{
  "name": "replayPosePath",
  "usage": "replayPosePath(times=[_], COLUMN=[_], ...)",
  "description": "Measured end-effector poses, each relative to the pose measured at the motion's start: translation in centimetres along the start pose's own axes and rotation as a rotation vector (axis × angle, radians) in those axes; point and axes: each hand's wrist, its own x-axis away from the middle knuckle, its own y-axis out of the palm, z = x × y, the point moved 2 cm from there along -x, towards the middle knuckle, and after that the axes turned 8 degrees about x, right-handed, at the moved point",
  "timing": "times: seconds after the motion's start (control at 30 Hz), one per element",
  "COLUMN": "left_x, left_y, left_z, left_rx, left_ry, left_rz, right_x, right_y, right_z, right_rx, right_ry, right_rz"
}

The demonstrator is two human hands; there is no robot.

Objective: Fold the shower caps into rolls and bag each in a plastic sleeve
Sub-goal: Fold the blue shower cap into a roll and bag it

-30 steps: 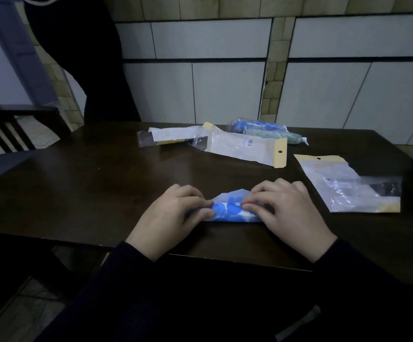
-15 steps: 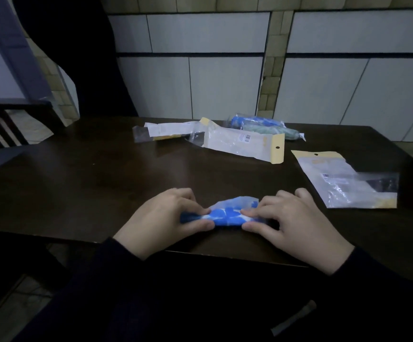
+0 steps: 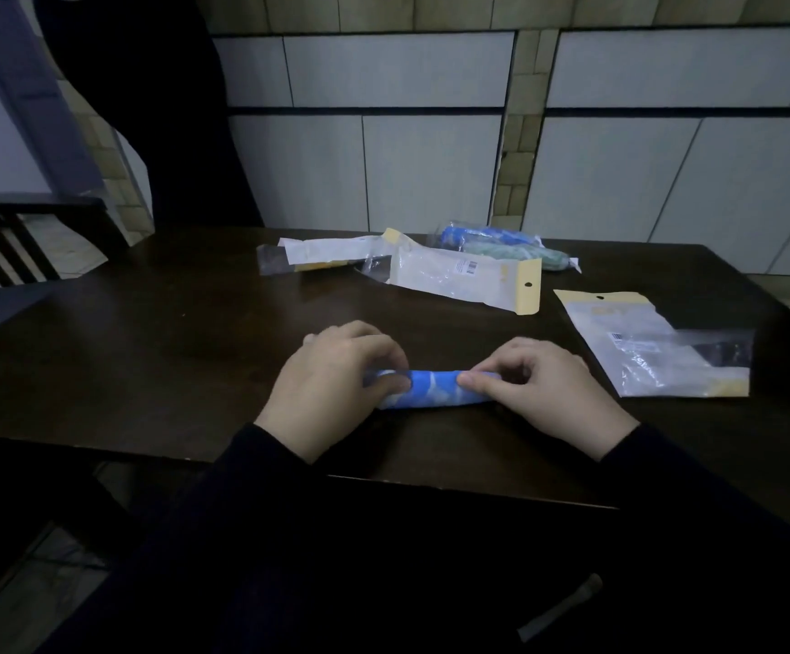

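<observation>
A blue-and-white shower cap [image 3: 433, 388] lies rolled into a tight tube near the front edge of the dark table [image 3: 147, 351]. My left hand [image 3: 336, 375] grips its left end with curled fingers. My right hand [image 3: 544, 384] pinches the right end between thumb and fingers. An empty plastic sleeve with a yellow header [image 3: 638, 342] lies to the right of my hands. Another sleeve [image 3: 463, 276] lies further back in the middle. At the back, a blue roll [image 3: 487, 236] and a green roll [image 3: 511, 252] lie side by side in clear plastic.
A third flat sleeve [image 3: 322, 254] lies at the back left. A dark chair [image 3: 15, 233] stands at the left of the table. A person in dark clothing [image 3: 147, 110] stands behind the far left corner. A tiled wall is close behind the table.
The cap went from a loose folded bundle with a flap sticking up to a tight, even roll. Both hands shifted outward to its ends.
</observation>
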Motion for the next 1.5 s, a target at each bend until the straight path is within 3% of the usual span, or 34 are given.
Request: replayPosePath(times=[0.1, 0.3, 0.43, 0.57, 0.73, 0.9, 1.17, 1.37, 1.5], left_x=[0.7, 0.9, 0.1, -0.4, 0.5, 0.3, -1.1, -2.4, -4.0], left_y=[1.5, 2.0, 2.1, 2.0, 2.0, 1.6, 1.7, 2.6, 3.3], left_z=[0.3, 0.2, -0.2, -0.3, 0.6, 1.0, 0.9, 1.9, 3.4], left_rx=[-0.048, -0.089, -0.021, -0.085, -0.165, -0.208, -0.172, -0.085, -0.033], left_ry=[0.177, 0.112, 0.007, 0.057, 0.182, 0.178, 0.241, 0.234, 0.278], left_rz=[0.143, 0.123, 0.009, -0.008, 0.005, -0.058, -0.004, 0.035, 0.108], right_x=[-0.1, 0.0, -0.1, 0.0, 0.4, 0.5, 0.0, 0.4, 0.7], right_y=[0.0, 0.3, -0.4, -0.7, -0.6, -1.1, -1.5, -2.2, -4.9], right_z=[-0.2, -1.4, -0.8, -0.3, -0.4, -0.5, -0.5, 0.5, 1.6], right_rx=[0.096, 0.264, 0.401, 0.379, 0.466, 0.524, 0.551, 0.572, 0.617], right_ry=[-0.009, -0.143, -0.225, -0.254, -0.367, -0.438, -0.531, -0.534, -0.363], right_rz=[0.060, 0.218, 0.102, -0.050, 0.006, 0.001, 0.022, 0.171, 0.239])
